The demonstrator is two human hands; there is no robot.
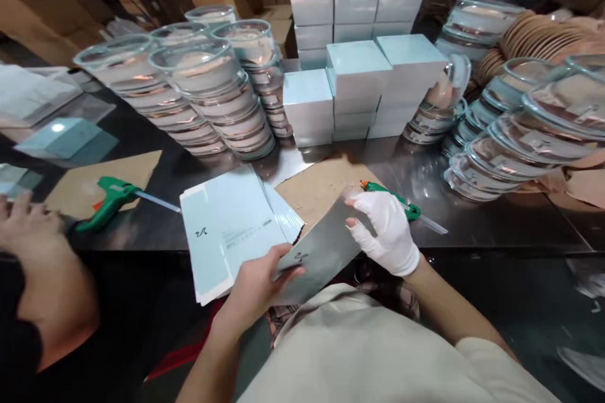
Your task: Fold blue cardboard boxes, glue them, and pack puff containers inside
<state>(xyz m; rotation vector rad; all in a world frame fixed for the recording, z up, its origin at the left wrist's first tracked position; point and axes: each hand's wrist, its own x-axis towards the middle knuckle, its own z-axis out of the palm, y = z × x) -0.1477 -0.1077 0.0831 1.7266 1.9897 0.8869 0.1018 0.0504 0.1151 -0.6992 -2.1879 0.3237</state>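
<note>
At a dark steel table [472, 220] stacked with boxes [359, 85], the left hand [258, 283] and gloved right hand [385, 233] each grip closed on a flat carton [321, 252] between them.

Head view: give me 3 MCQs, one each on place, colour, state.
1. Where does the stack of flat box blanks lie?
A. on the dark table, left of the brown cardboard sheet
B. on top of the glass containers
C. on the stacked boxes

2. What colour is the glue gun at left?
A. red
B. green
C. white

3. What state is the flat blank in the hands in?
A. folded into a closed box
B. torn in half
C. flat, held at both ends

Key: 1 A, the stack rests at the table edge; 2 B, its body is green; 3 C, left hand and gloved right hand grip it unfolded.
</note>
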